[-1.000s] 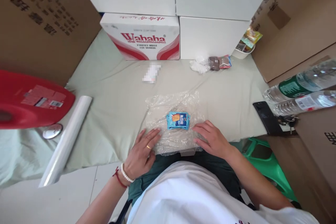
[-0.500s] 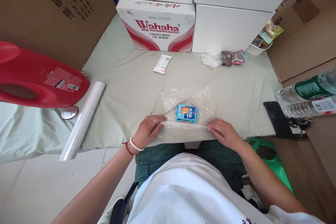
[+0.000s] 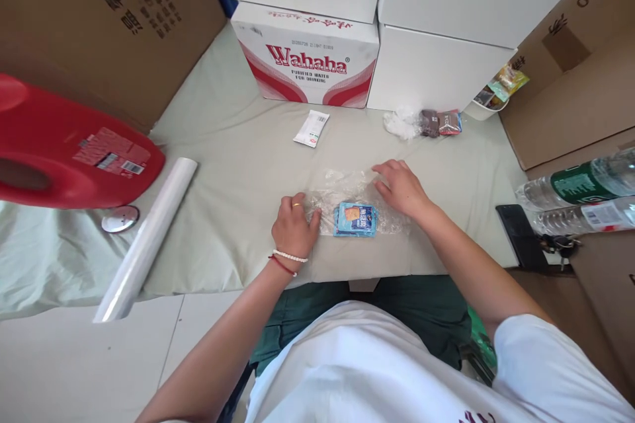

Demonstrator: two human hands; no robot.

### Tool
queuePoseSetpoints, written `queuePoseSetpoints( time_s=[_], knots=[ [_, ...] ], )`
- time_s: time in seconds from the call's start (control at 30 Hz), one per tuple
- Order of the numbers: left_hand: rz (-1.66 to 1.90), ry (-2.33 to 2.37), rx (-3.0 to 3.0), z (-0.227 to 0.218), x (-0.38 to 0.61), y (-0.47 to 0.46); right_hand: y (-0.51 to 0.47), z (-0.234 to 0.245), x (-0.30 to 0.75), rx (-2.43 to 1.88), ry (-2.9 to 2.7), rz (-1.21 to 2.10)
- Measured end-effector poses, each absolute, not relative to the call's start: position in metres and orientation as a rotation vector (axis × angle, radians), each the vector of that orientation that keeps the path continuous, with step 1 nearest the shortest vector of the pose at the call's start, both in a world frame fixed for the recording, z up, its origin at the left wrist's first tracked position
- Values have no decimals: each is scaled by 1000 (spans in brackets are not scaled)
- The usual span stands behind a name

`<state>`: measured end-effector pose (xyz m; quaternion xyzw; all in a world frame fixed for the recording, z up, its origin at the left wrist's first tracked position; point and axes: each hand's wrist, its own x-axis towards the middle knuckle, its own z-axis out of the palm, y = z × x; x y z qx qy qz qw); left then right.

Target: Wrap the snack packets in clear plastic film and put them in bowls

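A small stack of light-blue snack packets [image 3: 355, 220] lies on a crinkled sheet of clear plastic film [image 3: 325, 208] on the cloth-covered table. My left hand [image 3: 296, 225] rests at the film's left edge, fingers spread and the palm facing down. At the far right part of the film is my right hand [image 3: 401, 189], its thumb and fingers apart, close to the film's far edge. Whether its fingertips touch the film is hard to tell.
A white packet [image 3: 311, 129] and small wrapped items [image 3: 429, 123] lie farther back, before white boxes [image 3: 317, 53]. At left are a film roll [image 3: 149, 238] and a red jug [image 3: 84, 152]. A phone [image 3: 520, 234], keys [image 3: 559, 243] and bottles [image 3: 590, 178] are at right.
Both hands have left the film's near edge, where their fingers were pinching it. The left moved forward to the left edge; the right moved forward to the far side. The near edge now lies folded over.
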<state>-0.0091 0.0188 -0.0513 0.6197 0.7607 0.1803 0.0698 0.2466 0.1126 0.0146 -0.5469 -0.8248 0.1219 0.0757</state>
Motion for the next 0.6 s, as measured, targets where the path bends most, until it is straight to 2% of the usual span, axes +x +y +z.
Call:
queuePoseSetpoints(
  time_s=[0.23, 0.33, 0.47, 0.6],
  knots=[
    [543, 2219, 1855, -53, -13, 18, 146, 11, 188, -1793, -2524, 800],
    [577, 2208, 1834, -54, -14, 17, 124, 25, 185, -1516, -2650, 940],
    [655, 2187, 1802, -57, -16, 19, 73, 28, 194, -1044, -3048, 742],
    [800, 2155, 1718, -56, -24, 20, 36, 8, 204, -1042, -3148, 472]
  ],
)
